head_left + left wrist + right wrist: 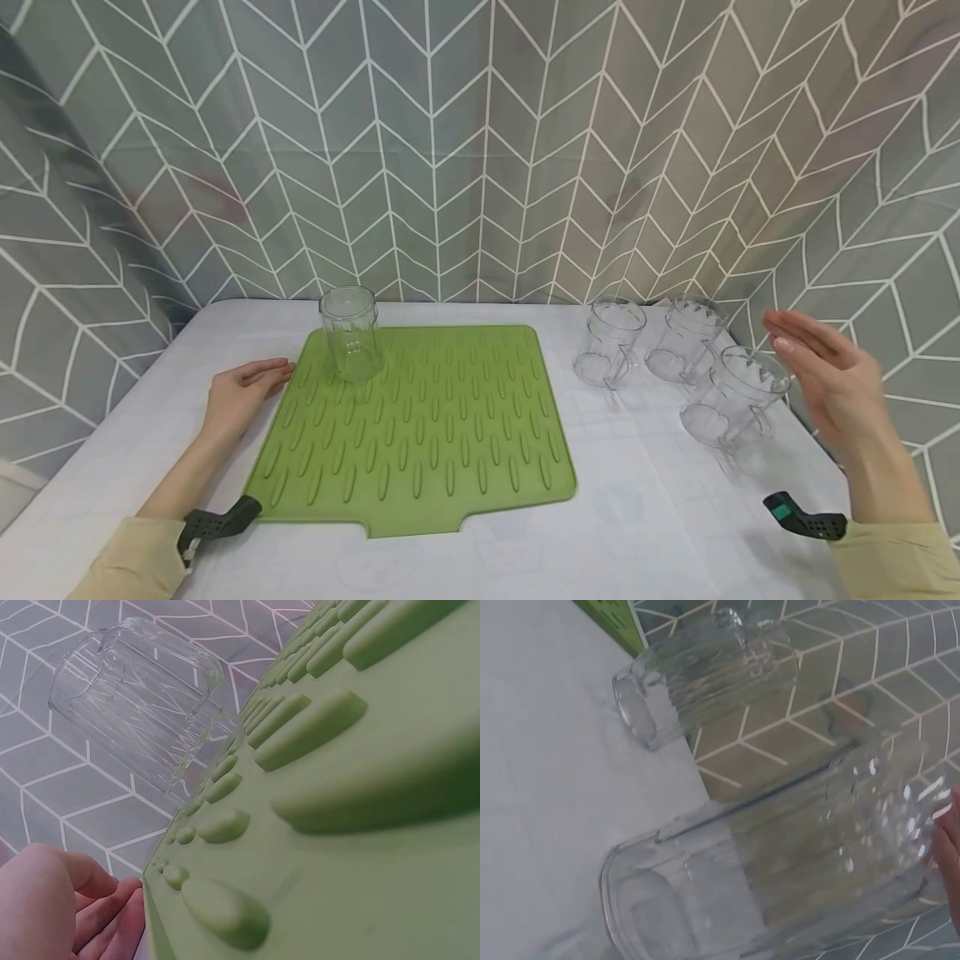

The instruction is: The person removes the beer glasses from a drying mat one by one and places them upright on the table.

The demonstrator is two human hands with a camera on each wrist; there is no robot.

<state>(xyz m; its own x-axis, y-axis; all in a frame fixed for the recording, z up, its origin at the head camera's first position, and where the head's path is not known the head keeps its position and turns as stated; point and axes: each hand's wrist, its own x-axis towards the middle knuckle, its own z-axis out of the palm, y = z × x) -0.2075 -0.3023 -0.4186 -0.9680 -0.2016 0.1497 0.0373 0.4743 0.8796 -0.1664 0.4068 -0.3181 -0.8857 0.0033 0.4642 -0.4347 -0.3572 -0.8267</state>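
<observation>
My left hand (238,398) rests on the table at the left edge of a green ridged mat (427,433), its fingers loosely bent and holding nothing. A clear glass mug (351,342) stands upright on the mat's back left corner, a little beyond those fingers. On the right, my right hand (836,387) is raised beside the nearest of three clear glass mugs (731,400), thumb and fingers extended. The right wrist view has its fingers (949,855) right at the rim end of a large clear mug (682,900).
Two more clear mugs stand behind the nearest one, one at the back (682,342) and one closer to the mat (609,346). A white cloth (622,517) covers the table. A grey curtain (465,150) with white chevron lines surrounds its back and sides.
</observation>
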